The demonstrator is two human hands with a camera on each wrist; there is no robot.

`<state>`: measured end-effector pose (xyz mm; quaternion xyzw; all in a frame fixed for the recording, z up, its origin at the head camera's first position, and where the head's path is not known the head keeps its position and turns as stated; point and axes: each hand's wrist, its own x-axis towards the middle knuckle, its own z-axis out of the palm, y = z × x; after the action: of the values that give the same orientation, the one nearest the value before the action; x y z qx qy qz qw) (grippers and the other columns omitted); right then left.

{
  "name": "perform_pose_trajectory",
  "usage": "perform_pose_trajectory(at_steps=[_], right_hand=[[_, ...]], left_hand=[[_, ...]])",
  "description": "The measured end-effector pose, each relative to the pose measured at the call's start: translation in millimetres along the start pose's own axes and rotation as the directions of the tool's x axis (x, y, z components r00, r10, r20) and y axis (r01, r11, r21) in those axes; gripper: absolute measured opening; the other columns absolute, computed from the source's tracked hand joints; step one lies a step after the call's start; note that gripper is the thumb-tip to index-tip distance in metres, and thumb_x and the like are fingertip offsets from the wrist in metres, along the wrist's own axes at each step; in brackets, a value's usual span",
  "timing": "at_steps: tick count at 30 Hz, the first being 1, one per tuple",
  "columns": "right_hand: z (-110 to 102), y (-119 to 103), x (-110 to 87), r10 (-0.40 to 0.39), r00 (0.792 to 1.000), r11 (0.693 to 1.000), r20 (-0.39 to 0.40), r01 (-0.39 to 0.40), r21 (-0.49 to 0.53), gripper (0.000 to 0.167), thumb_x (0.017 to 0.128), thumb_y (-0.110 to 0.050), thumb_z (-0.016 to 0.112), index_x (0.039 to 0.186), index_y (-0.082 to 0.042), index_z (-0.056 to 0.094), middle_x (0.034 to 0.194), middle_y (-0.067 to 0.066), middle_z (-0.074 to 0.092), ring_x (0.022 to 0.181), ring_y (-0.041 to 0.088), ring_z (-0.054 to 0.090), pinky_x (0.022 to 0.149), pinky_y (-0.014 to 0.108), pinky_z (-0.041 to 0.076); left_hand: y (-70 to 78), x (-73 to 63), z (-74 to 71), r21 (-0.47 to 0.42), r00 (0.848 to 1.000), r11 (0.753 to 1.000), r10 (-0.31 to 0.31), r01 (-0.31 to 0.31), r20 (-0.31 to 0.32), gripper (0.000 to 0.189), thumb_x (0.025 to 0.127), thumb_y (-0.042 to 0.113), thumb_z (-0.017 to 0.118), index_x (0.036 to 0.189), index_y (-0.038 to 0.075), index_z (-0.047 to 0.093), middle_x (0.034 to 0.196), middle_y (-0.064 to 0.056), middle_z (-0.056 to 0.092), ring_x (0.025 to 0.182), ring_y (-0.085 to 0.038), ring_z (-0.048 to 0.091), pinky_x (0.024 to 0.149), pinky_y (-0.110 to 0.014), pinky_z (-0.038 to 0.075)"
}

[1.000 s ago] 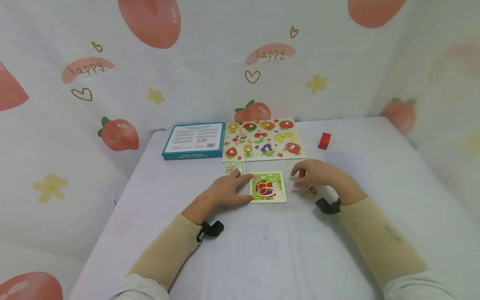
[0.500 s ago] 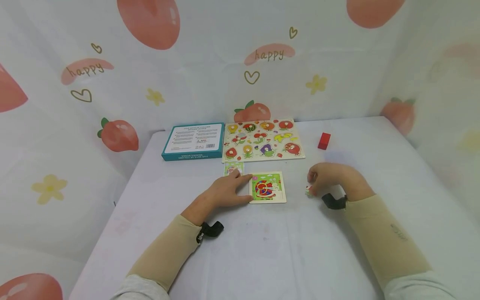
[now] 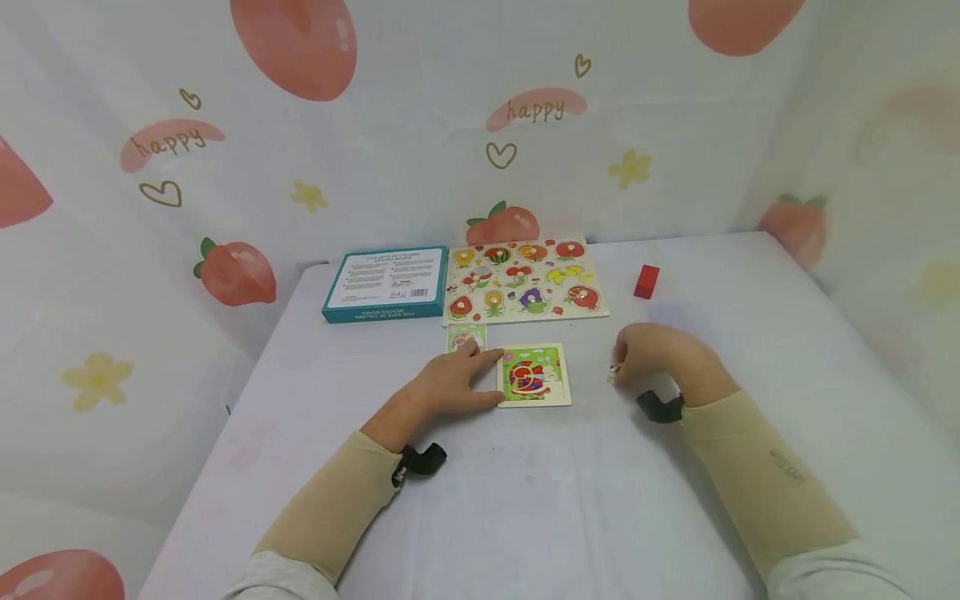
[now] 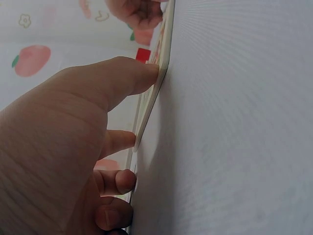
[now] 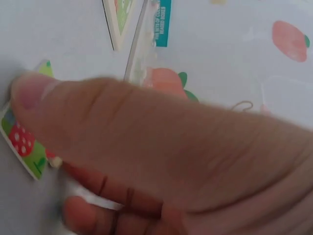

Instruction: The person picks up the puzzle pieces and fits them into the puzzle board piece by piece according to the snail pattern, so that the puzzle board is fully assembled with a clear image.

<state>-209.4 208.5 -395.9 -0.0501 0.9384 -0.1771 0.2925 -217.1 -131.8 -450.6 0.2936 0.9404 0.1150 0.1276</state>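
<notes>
A small square wooden jigsaw puzzle (image 3: 534, 377) with a red and blue snail picture lies flat, with a pale gap at its lower right. My left hand (image 3: 448, 383) rests at its left side, thumb and forefinger spread and touching the frame; the left wrist view shows these fingertips (image 4: 150, 73) on the frame's edge. My right hand (image 3: 648, 354), to the right of the puzzle, pinches a puzzle piece (image 5: 22, 142), green with a white-spotted red mushroom. The thumb hides part of that piece.
Behind the puzzle lie a fruit peg board (image 3: 525, 279) and a teal-edged box (image 3: 386, 282). A snail picture card (image 3: 467, 335) sits partly under my left fingers. A red block (image 3: 647, 282) stands at the back right. A printed cloth (image 3: 420, 150) hangs behind the table.
My right hand has moved from above the puzzle piece on the table, closed its fingers on it and shifted slightly left. My left hand and the puzzle have stayed in place.
</notes>
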Motion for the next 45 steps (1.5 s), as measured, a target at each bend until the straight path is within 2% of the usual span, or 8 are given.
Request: perform_pose_trajectory(at_steps=[3,8,14,20,28,38,45], right_hand=[[-0.9,-1.5,-0.3,0.041,0.999,0.999,-0.017,-0.041,-0.014,0.03,0.082,-0.024,0.085,0.097,-0.005,0.068,0.09,0.008,0.064,0.09,0.027,0.057,0.077,0.042,0.051],[0.6,-5.2,1.8,0.034,0.999,0.999,-0.026,-0.035,-0.037,0.032,0.08,-0.024,0.085,0.099,-0.005,0.067,0.091,0.007,0.064,0.09,0.027,0.058,0.075,0.041,0.05],[2.6,-9.5,6.6,0.019,0.998,1.0,-0.055,-0.02,-0.015,0.045,0.078,-0.024,0.086,0.112,-0.003,0.065,0.097,0.008,0.064,0.094,0.029,0.058,0.076,0.041,0.052],[3.3,-16.8,5.5,-0.074,0.993,0.997,-0.092,0.072,-0.021,0.042,0.08,-0.022,0.085,0.113,-0.003,0.066,0.097,0.007,0.064,0.092,0.026,0.058,0.079,0.04,0.053],[9.6,-29.8,3.1,-0.205,0.973,0.979,-0.106,0.205,-0.017,0.036,0.081,-0.021,0.084,0.111,-0.007,0.068,0.091,0.004,0.063,0.087,0.022,0.058,0.076,0.036,0.051],[20.7,-43.0,5.7,-0.268,0.958,0.963,-0.102,0.262,-0.069,0.035,0.083,-0.022,0.083,0.113,-0.012,0.069,0.091,0.001,0.061,0.087,0.02,0.057,0.075,0.036,0.049],[28.2,-49.6,8.5,-0.314,0.944,0.948,-0.099,0.305,-0.091,0.039,0.081,-0.03,0.087,0.112,-0.014,0.071,0.092,0.0,0.061,0.092,0.021,0.055,0.08,0.039,0.049]], left_hand=[[-0.3,-0.1,0.3,0.002,1.0,1.0,0.001,-0.001,0.001,0.08,0.091,0.063,0.065,0.159,0.028,0.041,0.121,-0.002,0.046,0.094,-0.019,0.05,0.077,-0.032,0.044],[-0.8,-0.2,0.7,0.005,1.0,1.0,0.002,-0.002,-0.003,0.08,0.091,0.063,0.065,0.159,0.028,0.042,0.12,-0.002,0.046,0.092,-0.019,0.05,0.076,-0.032,0.044],[-0.5,-0.1,0.5,0.006,1.0,1.0,0.003,-0.003,-0.003,0.08,0.09,0.063,0.065,0.159,0.028,0.042,0.12,-0.003,0.046,0.092,-0.019,0.05,0.077,-0.032,0.044],[0.2,-0.1,-0.6,0.014,1.0,1.0,0.01,-0.01,-0.011,0.081,0.09,0.062,0.065,0.159,0.026,0.042,0.118,-0.003,0.046,0.088,-0.019,0.05,0.074,-0.032,0.044],[-0.6,0.3,-0.1,0.013,1.0,1.0,0.011,-0.011,-0.012,0.081,0.09,0.063,0.066,0.159,0.026,0.042,0.118,-0.003,0.046,0.088,-0.019,0.05,0.074,-0.031,0.043],[-1.2,0.2,1.2,0.013,1.0,1.0,0.016,-0.016,-0.019,0.08,0.09,0.062,0.066,0.158,0.026,0.043,0.114,-0.002,0.045,0.086,-0.018,0.05,0.072,-0.031,0.042],[-0.9,-0.1,0.5,0.012,1.0,1.0,0.019,-0.019,-0.022,0.08,0.09,0.062,0.066,0.158,0.026,0.043,0.114,-0.001,0.045,0.086,-0.018,0.05,0.072,-0.031,0.042]])
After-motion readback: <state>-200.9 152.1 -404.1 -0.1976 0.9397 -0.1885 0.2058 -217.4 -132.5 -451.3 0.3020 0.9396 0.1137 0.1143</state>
